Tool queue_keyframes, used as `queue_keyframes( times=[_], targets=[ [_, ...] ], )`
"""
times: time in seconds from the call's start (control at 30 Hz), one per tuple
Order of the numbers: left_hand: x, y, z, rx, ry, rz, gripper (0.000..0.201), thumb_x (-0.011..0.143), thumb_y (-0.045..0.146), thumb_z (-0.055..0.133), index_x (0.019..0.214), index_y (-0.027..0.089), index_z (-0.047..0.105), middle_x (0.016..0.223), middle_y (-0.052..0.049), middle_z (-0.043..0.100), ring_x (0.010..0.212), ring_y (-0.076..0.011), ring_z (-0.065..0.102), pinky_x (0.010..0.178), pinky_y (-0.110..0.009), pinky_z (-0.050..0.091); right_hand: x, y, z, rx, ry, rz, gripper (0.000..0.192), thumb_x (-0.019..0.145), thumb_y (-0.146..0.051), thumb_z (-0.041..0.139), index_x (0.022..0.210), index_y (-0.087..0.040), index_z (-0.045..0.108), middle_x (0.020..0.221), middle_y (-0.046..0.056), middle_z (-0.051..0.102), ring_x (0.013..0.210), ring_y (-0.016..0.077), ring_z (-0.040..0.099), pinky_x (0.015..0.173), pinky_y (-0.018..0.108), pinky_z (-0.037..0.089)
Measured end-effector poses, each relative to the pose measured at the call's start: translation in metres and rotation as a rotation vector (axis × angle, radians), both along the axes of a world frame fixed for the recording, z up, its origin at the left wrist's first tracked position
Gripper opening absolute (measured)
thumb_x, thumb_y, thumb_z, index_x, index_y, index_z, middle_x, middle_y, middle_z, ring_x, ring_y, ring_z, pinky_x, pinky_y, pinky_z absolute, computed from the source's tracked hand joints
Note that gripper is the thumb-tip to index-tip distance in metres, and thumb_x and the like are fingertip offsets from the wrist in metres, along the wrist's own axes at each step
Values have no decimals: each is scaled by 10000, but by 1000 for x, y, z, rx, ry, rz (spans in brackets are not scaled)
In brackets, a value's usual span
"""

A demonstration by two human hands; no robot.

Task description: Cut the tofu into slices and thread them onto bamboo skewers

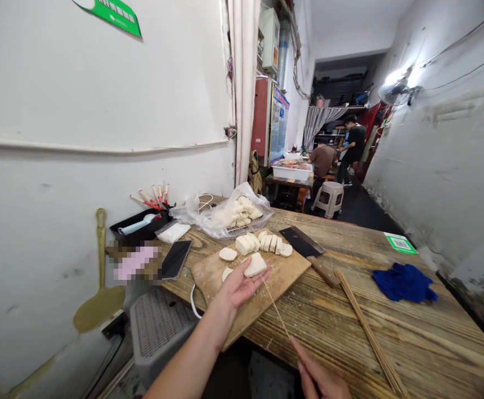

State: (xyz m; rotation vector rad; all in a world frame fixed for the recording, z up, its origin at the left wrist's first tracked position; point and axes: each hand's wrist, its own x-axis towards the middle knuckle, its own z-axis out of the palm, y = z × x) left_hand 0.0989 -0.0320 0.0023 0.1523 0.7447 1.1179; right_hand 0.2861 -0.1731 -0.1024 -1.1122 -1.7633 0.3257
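Note:
My left hand [238, 285] is over the cutting board [273, 285], palm up, with a white steamed bun slice [255, 266] held on its fingers and thumb. In my right hand [319, 370], at the bottom of the view, a thin bamboo skewer [278, 312] is pinched near its lower end. The skewer's far tip reaches the edge of the slice; whether it has entered the slice I cannot tell. Behind my left hand on the board lie a row of cut bun slices [270, 243] and a loose slice [227, 254]. Another slice is partly hidden by my left hand.
A cleaver [302, 242] lies right of the board, near a bundle of skewers [368, 327]. A plastic bag of bun slices [242, 211] stands behind. Around them are a phone [176, 259], a black tray [131, 235] and a blue cloth [403, 281]. Two people are far back.

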Motion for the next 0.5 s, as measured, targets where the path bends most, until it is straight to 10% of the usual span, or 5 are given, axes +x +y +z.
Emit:
queue_keyframes(
  times=[0.5],
  targets=[
    [8,-13,4,-17,10,27,436,793,125,539,1205,71,406,1085,-186,599,1032,-285,575,854,-392,509,0,3,2,28,40,26,338,889,-245,425,1192,-230,573,1058,17,656,953,131,618,895,191,410]
  ],
)
